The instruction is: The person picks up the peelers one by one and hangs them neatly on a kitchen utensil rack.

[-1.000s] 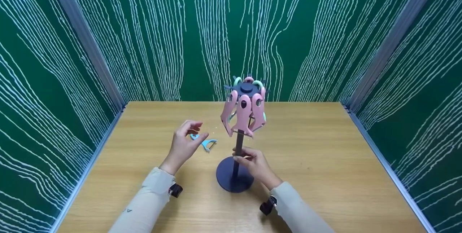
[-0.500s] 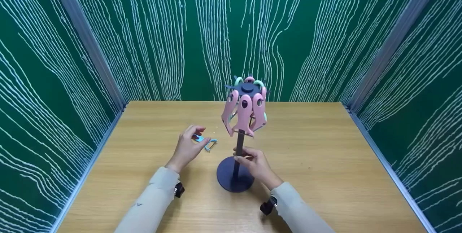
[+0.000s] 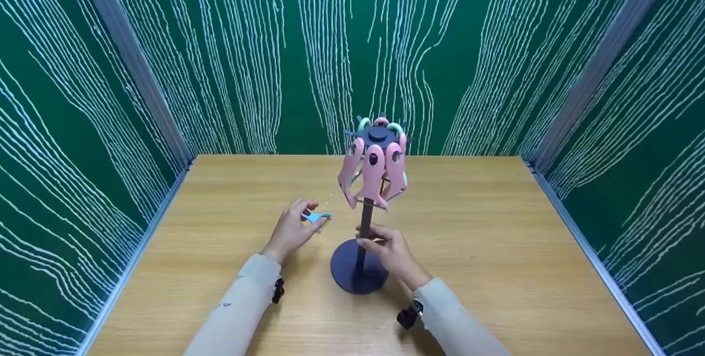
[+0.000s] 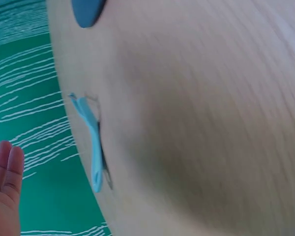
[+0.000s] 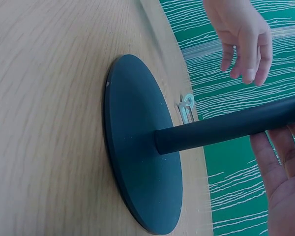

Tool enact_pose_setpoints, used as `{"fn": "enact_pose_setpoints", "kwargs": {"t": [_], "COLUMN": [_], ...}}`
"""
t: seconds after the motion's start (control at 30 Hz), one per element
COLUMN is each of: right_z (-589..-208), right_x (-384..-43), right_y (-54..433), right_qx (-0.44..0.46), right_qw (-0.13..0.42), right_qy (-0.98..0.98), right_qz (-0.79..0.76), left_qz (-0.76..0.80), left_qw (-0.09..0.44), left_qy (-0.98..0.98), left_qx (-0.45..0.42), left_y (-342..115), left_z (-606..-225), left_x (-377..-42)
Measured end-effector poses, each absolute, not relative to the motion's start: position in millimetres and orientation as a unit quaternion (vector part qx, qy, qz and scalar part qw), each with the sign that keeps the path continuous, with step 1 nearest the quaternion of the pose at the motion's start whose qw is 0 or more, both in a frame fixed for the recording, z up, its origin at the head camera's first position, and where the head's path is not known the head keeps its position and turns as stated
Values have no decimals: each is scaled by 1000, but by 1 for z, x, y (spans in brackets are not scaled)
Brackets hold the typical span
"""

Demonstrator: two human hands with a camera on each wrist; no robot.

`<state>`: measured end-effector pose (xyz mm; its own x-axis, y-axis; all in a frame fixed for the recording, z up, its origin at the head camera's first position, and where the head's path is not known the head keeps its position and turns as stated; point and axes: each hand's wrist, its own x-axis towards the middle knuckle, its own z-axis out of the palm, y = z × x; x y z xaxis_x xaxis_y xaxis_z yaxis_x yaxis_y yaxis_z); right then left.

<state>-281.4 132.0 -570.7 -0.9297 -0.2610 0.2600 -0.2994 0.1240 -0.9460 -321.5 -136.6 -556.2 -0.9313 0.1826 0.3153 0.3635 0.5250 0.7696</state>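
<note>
A blue Y-shaped peeler (image 3: 315, 216) lies on the table left of a dark display stand (image 3: 347, 276). My left hand (image 3: 290, 230) is over it, fingers loosely bent, partly covering the handle in the head view. The left wrist view shows this peeler (image 4: 95, 142) lying apart from the fingers (image 4: 13, 169). In the right wrist view the left hand (image 5: 243, 39) hovers above the table. My right hand (image 3: 392, 252) holds the stand's upright pole (image 3: 367, 218) between thumb and fingers. Several pink peelers (image 3: 373, 174) and some green ones (image 3: 394, 127) hang from the stand's top hooks.
The wooden table (image 3: 468, 207) is bounded by green walls (image 3: 451, 80) with white wavy lines at the back and sides. The stand's round base (image 5: 137, 142) rests flat on the table. Tall hanging peelers rise between the hands and the back wall.
My left hand has moved right and nearer to me, lowering over the blue peeler and covering more of its handle. The right hand and the stand have stayed in place.
</note>
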Motion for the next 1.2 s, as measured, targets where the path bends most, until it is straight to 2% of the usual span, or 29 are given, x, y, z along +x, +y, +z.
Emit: {"fn": "enact_pose_setpoints", "kwargs": {"t": [0.7,1.2], "right_z": [-570,-571], "right_x": [-279,-280], "right_y": [132,134], "right_qx": [174,181], "right_qw": [7,7], "right_qy": [-756,-761], "right_qz": [631,623], "left_qz": [-402,-310], "left_qw": [9,-1], "left_qy": [-909,-942], "left_qx": [-111,-131], "left_y": [-140,-142], "left_z": [-597,-601], "left_x": [-339,-344]}}
